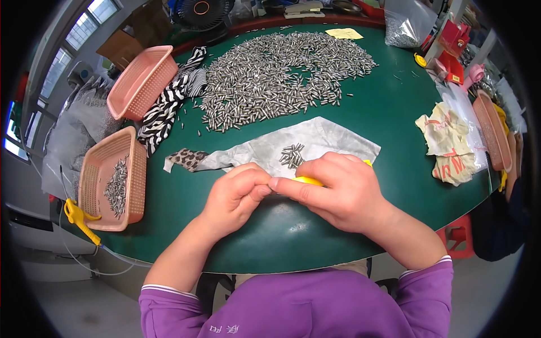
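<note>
My right hand is closed round a yellow tool; most of it is hidden in the palm, so its kind does not show. With thumb and fingertips pinched together, my left hand meets the right fingertips. Whatever lies in that pinch is too small and covered to make out. Just beyond the hands, a small group of metal pins rests on a grey-white cloth. The cloth's left end tapers to a leopard-print piece. Farther back spreads a large heap of similar metal pins.
Two pink plastic baskets stand at the left; the nearer basket contains pins. A zebra-striped cloth lies beside them. A yellow air gun hangs at the green table's left edge. Cream rags lie at the right.
</note>
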Demonstrator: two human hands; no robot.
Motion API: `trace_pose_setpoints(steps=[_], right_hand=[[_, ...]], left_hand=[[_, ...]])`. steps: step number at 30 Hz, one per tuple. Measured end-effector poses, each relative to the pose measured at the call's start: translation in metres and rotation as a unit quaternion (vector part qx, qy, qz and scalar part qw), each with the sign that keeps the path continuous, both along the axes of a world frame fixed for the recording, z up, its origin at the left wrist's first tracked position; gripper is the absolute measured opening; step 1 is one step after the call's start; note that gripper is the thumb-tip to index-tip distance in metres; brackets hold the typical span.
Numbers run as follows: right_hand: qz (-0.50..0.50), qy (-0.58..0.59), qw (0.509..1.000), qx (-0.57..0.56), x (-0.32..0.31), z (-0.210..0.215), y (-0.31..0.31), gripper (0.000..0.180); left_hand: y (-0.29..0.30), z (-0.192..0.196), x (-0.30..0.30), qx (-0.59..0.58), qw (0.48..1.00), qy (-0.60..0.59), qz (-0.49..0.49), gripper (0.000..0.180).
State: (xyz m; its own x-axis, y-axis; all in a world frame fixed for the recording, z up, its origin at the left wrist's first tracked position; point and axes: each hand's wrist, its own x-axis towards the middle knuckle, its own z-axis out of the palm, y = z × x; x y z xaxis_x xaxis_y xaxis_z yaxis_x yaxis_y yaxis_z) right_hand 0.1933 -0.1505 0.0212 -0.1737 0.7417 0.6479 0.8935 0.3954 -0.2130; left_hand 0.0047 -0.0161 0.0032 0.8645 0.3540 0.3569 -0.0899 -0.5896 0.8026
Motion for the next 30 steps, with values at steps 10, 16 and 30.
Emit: trace_pose_setpoints(steps=[10, 16, 30], right_hand=[[0.043, 0.125, 0.991, -0.033, 0.0001, 0.0007, 0.0023, 0.037], [0.048, 0.130, 0.989, -0.046, -0.0018, -0.0003, 0.0029, 0.036], [0.009, 0.127, 0.991, -0.040, -0.0021, 0.0013, 0.0023, 0.036]], left_hand=[[-0.0001, -0.0016, 0.0002, -0.062, 0.997, -0.035, 0.000, 0.011], [0.0011, -0.0017, -0.0011, -0.032, 0.999, -0.025, 0.007, 0.011], [-0.0011, -0.0030, 0.0006, -0.111, 0.994, 0.000, -0.012, 0.015]])
